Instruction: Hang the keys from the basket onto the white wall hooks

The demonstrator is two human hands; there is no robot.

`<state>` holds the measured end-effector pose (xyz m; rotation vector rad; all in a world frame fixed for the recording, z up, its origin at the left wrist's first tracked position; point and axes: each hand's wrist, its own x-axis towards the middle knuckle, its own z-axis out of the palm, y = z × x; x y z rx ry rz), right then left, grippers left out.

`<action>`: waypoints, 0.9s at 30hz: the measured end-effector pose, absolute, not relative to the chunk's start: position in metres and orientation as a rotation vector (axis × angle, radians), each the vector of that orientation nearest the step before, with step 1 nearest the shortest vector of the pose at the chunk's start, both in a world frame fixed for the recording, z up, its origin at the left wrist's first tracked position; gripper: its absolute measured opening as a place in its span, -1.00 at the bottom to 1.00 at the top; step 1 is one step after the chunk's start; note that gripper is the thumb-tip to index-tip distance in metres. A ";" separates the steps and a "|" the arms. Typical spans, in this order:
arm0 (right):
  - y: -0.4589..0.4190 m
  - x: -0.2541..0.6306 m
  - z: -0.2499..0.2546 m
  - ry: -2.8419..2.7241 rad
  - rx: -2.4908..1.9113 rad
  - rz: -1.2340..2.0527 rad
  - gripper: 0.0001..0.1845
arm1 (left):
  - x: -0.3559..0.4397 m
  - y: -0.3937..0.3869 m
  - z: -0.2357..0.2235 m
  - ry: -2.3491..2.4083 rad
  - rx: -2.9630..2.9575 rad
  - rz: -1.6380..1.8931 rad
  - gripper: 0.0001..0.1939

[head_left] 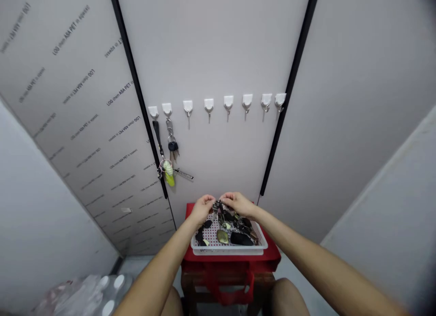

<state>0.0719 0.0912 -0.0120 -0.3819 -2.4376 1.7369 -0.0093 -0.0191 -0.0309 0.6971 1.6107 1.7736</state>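
Note:
My left hand [203,208] and my right hand [237,202] meet over the far side of a white perforated basket [229,251]. Between their fingertips is a dark bunch of keys [217,206], with both hands closed on it in a pinch. Several keychains lie in the basket below, among them an olive-green oval piece [222,236] and a flat black case [241,239]. On the wall ahead, a keychain with a yellow-green charm [168,173] hangs by a black strap from the leftmost hook. A second set of keys [173,148] hangs on the hook beside it.
Several white hooks [228,101] run in a row across the wall panel. The basket rests on a red bag [272,254] on a wooden stool [197,284]. Clear bottles with white caps [119,282] stand at lower left. Black strips [127,43] edge the panel.

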 end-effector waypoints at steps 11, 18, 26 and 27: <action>0.067 0.061 0.017 -2.313 -0.222 1.874 -0.83 | -0.022 -0.047 0.020 1.535 0.876 1.828 -0.76; 0.060 0.036 0.065 -2.325 -0.259 1.467 -0.93 | -0.038 -0.058 0.057 1.808 1.233 1.841 -0.79; 0.048 0.005 0.142 -2.249 -0.139 1.116 -0.87 | -0.061 -0.049 0.103 2.115 1.308 2.197 -0.73; 0.047 0.000 0.151 -2.221 -0.153 1.094 -0.86 | -0.064 -0.046 0.112 2.088 1.280 2.261 -0.76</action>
